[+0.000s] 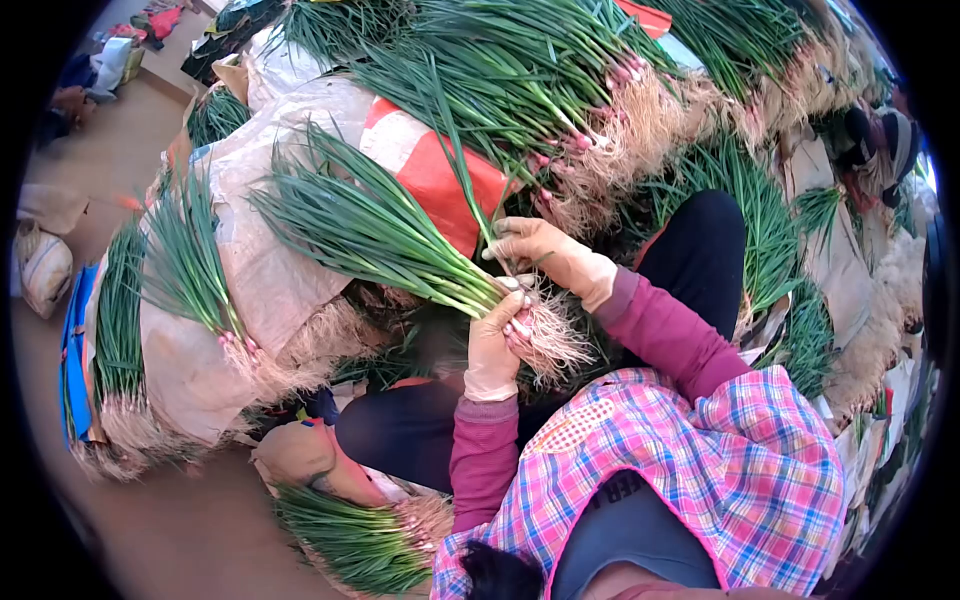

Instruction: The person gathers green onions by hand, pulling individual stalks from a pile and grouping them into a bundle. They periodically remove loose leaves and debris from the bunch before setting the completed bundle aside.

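Note:
My left hand (492, 345), in a pale glove, is closed around a bunch of spring onions (390, 235) just above its pinkish bulbs. The leaves fan out to the upper left, and the tangled roots hang towards my lap. Beside it, my right hand (550, 258), gloved too, pinches a single spring onion (462, 175) low on its stem; its leaves point up and away. The fingertips of both hands are close together near the bulbs. Behind my right hand lies a large heap of spring onions (520, 85) with bulbs and roots facing me.
To the left, a small bunch (200, 265) lies on a whitish sack (270, 190). A red and white sack (440, 180) sits under the heap. More spring onions (350, 540) lie at lower left, others (760, 230) beyond my right knee (700, 250). A tied bag (42, 265) is on the floor.

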`<state>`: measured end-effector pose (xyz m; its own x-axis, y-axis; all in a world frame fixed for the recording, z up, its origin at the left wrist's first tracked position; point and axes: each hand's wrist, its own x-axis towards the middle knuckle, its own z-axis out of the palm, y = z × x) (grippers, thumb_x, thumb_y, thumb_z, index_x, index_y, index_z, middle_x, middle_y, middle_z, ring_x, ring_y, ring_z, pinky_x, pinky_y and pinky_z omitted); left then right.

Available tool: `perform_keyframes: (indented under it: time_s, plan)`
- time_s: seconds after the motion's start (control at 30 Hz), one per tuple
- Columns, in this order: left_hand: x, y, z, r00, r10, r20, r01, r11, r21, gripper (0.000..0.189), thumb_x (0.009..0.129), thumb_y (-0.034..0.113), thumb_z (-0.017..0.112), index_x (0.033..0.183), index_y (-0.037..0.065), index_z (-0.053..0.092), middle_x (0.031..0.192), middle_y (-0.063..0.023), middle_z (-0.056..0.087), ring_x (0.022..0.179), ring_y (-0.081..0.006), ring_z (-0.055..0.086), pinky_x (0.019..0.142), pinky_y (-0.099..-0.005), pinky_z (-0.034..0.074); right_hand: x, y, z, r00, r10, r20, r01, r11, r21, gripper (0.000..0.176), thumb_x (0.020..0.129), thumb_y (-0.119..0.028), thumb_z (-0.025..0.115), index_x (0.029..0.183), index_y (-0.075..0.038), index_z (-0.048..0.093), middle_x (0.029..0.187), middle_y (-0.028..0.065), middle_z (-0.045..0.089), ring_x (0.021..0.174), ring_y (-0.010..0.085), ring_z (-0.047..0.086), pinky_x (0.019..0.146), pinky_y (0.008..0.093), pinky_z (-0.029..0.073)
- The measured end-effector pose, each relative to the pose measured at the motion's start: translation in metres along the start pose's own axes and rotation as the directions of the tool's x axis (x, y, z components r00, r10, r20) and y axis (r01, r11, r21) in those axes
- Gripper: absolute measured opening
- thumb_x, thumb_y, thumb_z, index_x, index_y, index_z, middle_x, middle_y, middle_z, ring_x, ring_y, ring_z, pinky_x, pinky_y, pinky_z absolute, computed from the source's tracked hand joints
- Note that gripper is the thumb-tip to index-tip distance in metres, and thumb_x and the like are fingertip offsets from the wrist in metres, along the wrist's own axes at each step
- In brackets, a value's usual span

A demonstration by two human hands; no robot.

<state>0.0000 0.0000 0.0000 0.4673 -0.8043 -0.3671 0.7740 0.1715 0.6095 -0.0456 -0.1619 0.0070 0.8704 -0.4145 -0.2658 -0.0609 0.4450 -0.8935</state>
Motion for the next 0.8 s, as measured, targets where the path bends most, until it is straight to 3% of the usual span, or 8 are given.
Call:
perform_keyframes:
  time_s: [0.1,0.2,0.3,0.37,0.4,0.47,0.53,0.8]
  plan:
    - [0.001,-0.023,0.012,0.999,-0.009,-0.048,0.009,1.0,-0.01,0.021,0.085,-0.004,0.06,0.106,0.0,0.059,0.101,-0.0134,0.066,0.083,-0.0183,0.062,0.082,-0.0322,0.054,-0.017,0.007,-0.008,0.969,-0.097,-0.225,0.079,0.993,-0.085,0.01,0.091,-0.015,0.061,0.092,-0.005,0.063,0.075,0.0013,0.066,0.06,0.0058,0.056,0.055,0.0203,0.044]
    - [-0.005,-0.004,0.003,0.999,0.011,0.045,-0.005,0.992,-0.127,0.019,0.083,-0.005,0.06,0.101,0.0,0.057,0.099,-0.0132,0.063,0.083,-0.0188,0.061,0.082,-0.0338,0.054,-0.001,0.003,-0.008,0.929,0.152,-0.337,0.011,0.899,0.437,0.012,0.091,-0.014,0.054,0.086,-0.008,0.063,0.065,-0.0038,0.056,0.048,0.0057,0.044,0.046,0.0201,0.036]
    - [-0.02,0.013,0.01,0.997,0.05,0.059,-0.04,0.986,-0.161,0.027,0.081,-0.003,0.061,0.107,0.001,0.055,0.103,-0.014,0.061,0.085,-0.0198,0.06,0.08,-0.0336,0.053,0.012,0.022,-0.024,0.981,-0.114,-0.159,0.086,0.981,-0.175,0.014,0.091,-0.017,0.057,0.089,-0.006,0.065,0.064,0.0007,0.06,0.055,0.0079,0.055,0.049,0.0225,0.043]
    - [-0.023,0.023,0.018,0.971,0.207,0.118,-0.192,0.973,-0.127,0.037,0.08,0.001,0.063,0.115,0.003,0.051,0.096,-0.0099,0.057,0.084,-0.0183,0.056,0.077,-0.0308,0.05,-0.012,0.01,-0.027,0.977,-0.124,0.175,0.215,0.536,-0.816,0.031,0.083,-0.034,0.069,0.103,-0.011,0.069,0.073,0.0052,0.067,0.072,0.0198,0.067,0.071,0.0347,0.054]
    - [-0.023,0.023,0.015,0.963,0.2,0.18,-0.156,0.959,-0.236,0.042,0.08,0.002,0.063,0.12,0.003,0.049,0.096,-0.0092,0.057,0.083,-0.0177,0.055,0.077,-0.0305,0.05,-0.019,-0.009,-0.031,0.876,-0.468,0.113,0.189,0.117,-0.975,0.033,0.079,-0.039,0.072,0.101,-0.014,0.068,0.086,0.0057,0.068,0.075,0.0263,0.067,0.072,0.0402,0.054]
    - [-0.032,0.02,0.028,0.953,0.254,0.165,-0.187,0.921,-0.341,0.055,0.081,0.005,0.064,0.132,0.003,0.044,0.094,-0.0065,0.055,0.08,-0.0163,0.052,0.077,-0.0295,0.048,-0.005,-0.058,-0.063,0.583,-0.799,-0.144,-0.197,0.033,-0.98,0.032,0.082,-0.038,0.069,0.095,-0.009,0.065,0.086,0.0091,0.066,0.076,0.027,0.067,0.065,0.0388,0.054]
    - [-0.023,0.017,0.023,0.964,0.222,0.145,-0.177,0.947,-0.268,0.052,0.085,0.002,0.061,0.133,0.001,0.043,0.098,-0.0085,0.058,0.089,-0.0198,0.058,0.088,-0.0341,0.05,0.016,-0.088,-0.106,0.738,-0.646,-0.192,-0.372,-0.152,-0.916,0.027,0.082,-0.034,0.069,0.09,-0.008,0.067,0.084,0.0117,0.068,0.076,0.0265,0.068,0.064,0.0398,0.053]
    - [0.001,-0.011,0.005,0.997,-0.009,0.078,0.02,0.99,-0.14,0.028,0.088,-0.005,0.055,0.116,0.0,0.054,0.098,-0.0101,0.062,0.09,-0.018,0.062,0.087,-0.0304,0.053,-0.053,0.007,-0.015,0.9,-0.401,-0.174,0.176,0.697,-0.695,0.025,0.086,-0.033,0.069,0.092,-0.008,0.065,0.082,0.0043,0.064,0.074,0.0167,0.062,0.067,0.0302,0.049]
